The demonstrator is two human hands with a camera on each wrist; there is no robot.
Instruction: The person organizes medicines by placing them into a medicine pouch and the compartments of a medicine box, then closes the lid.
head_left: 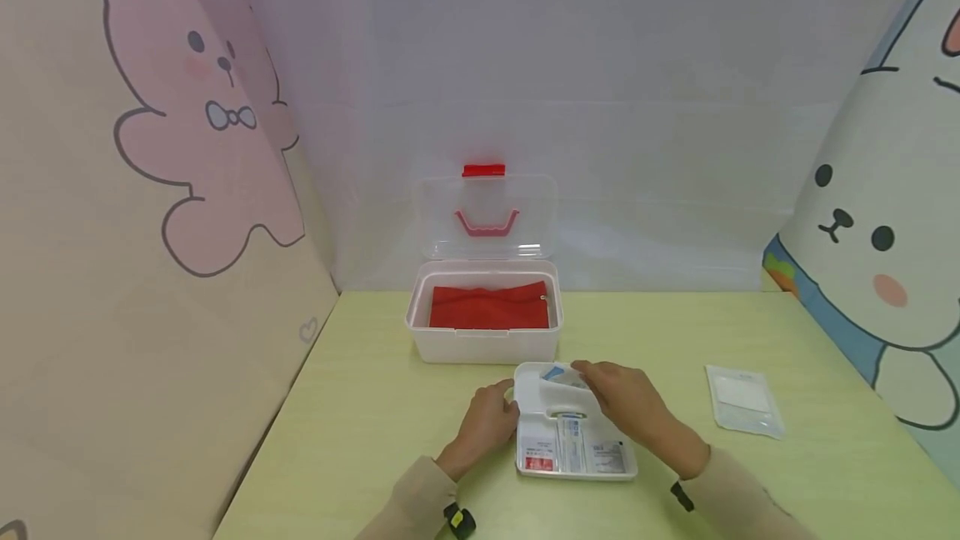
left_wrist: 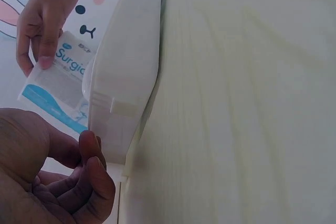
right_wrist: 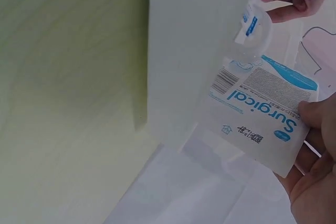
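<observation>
A white plastic tray (head_left: 529, 397) with moulded compartments lies on the table. Its near part holds small packets (head_left: 570, 444), one long and narrow in the middle. At the far compartment, my right hand (head_left: 628, 400) pinches a flat white-and-blue dressing packet (right_wrist: 257, 114) marked "Surgical" between thumb and fingers. That packet is tilted, partly inside the tray. My left hand (head_left: 486, 419) grips the tray's left edge with thumb and curled fingers, as the left wrist view shows. The right hand covers part of the packet in the head view.
Beyond the tray stands a white box (head_left: 487, 347) with its clear lid (head_left: 442, 215) raised and a red pouch (head_left: 487, 308) inside. Another flat white packet (head_left: 742, 400) lies on the table to the right. A pale curtain (head_left: 637, 148) rises behind the table.
</observation>
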